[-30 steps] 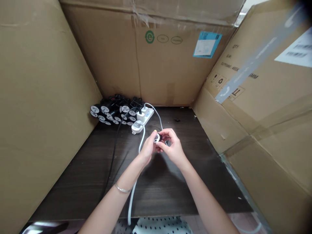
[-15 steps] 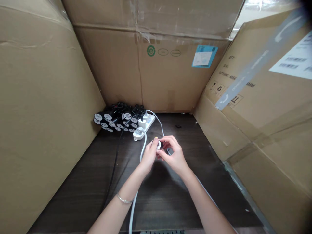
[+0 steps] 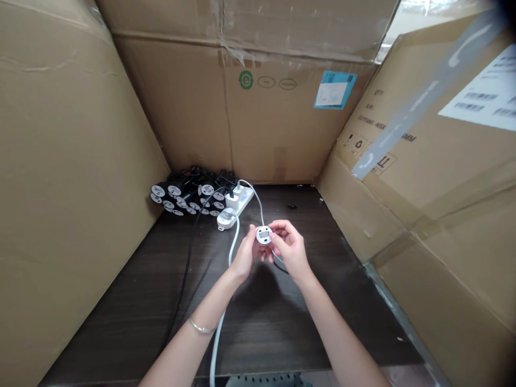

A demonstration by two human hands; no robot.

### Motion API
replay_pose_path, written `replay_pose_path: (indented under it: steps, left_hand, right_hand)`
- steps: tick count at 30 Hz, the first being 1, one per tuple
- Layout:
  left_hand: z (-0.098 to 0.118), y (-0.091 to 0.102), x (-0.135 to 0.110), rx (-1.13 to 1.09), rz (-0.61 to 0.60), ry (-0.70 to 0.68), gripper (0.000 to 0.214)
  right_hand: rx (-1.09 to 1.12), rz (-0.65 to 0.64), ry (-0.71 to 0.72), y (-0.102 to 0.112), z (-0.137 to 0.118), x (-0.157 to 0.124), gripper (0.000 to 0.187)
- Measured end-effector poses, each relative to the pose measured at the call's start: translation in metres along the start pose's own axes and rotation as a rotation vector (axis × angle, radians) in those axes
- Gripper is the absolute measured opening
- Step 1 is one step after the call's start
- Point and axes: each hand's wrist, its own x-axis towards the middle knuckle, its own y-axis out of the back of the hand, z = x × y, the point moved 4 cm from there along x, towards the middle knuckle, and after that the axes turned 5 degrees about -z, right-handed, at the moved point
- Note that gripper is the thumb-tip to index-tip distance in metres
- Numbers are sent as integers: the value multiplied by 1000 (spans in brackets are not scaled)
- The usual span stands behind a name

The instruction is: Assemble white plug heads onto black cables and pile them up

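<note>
Between my two hands is a small device with a round white end face (image 3: 264, 235), which bears dark slots and a grey patch. My left hand (image 3: 245, 257) grips its left side, thumb up along the rim. From the right, my right hand (image 3: 291, 248) pinches the edge, its thumb on the white face. The device's body behind the face is mostly hidden by my fingers. Dark and white cords show just under my right hand. Beyond my hands lies a white power strip (image 3: 226, 221) with plugs and adapters in it.
A pile of black devices with round white ends (image 3: 174, 191) lies at the back left of the dark table (image 3: 133, 306). Cardboard boxes wall in the left (image 3: 72, 177), back (image 3: 266, 129) and right (image 3: 435, 215). A small black piece (image 3: 292, 206) lies near the back. A thick white cable (image 3: 217, 338) runs forward.
The device has turned so its white end face now shows fully toward me. My left thumb has shifted from across the face to its left rim. The view has moved slightly.
</note>
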Motion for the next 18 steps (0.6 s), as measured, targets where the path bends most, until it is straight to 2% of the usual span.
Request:
replay_pose_path:
  steps: [3,8,11,18]
  left_hand:
    - [1,0,1,39,14,-23,48]
    - [3,-1,0,156,98,-53,43]
    - [4,-1,-1,247,136,-84,40]
    - [7,-8,-6,386,96,-167,35]
  right_hand:
    - [45,-10,-4,-1,0,-1,14]
    - [58,-35,-12,-1,1,0,14]
    - [17,-4,-28,0,1,0,17]
    - [25,38,-22,3,-1,0,14]
